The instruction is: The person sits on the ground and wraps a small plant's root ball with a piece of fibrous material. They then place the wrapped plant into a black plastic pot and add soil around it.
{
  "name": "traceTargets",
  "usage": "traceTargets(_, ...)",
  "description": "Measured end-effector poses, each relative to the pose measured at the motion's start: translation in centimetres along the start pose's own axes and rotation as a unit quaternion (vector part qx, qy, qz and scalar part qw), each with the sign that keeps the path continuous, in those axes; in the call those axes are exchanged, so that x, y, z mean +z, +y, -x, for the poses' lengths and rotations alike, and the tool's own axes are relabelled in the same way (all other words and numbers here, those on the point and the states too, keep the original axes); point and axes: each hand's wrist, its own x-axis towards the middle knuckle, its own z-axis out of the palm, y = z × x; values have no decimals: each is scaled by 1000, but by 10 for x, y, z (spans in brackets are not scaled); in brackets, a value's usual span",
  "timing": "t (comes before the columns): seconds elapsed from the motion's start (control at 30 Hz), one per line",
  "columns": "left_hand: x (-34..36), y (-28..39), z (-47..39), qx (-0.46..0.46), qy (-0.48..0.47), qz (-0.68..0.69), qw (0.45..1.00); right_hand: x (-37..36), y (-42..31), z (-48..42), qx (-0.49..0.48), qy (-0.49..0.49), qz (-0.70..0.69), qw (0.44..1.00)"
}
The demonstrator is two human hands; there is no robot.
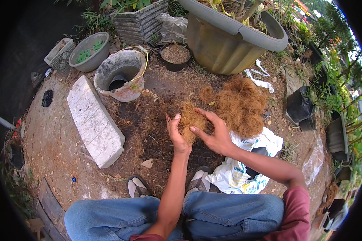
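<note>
Between my two hands is a clump of brown coconut fibre [190,120], held above the dark soil. My left hand [177,132] cups it from the left, palm turned up, with the thumb raised. My right hand [215,132] rests on its right side, thumb and fingers spread around it. A larger heap of the same fibre [242,105] lies on the ground just beyond my right hand, with a small separate ball [206,93] at its left. Loose strands are scattered on the soil to the left of the clump.
A pale stone slab [93,120] lies at left, near a weathered bucket [132,93] with a dark pot inside. A small black pot [175,64] and a large planter [223,45] stand ahead. A printed white plastic sack [229,177] lies by my right foot; black plant bags [298,105] are farther right.
</note>
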Motion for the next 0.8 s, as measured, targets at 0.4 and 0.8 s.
traceTargets(0.4,12,6,14,-16,-91,11,996,-5,8,-5,-2,-83,-9,996)
traceTargets(0.8,20,-7,11,-65,-222,-116,966,-25,17,-1,20,-68,-29,997)
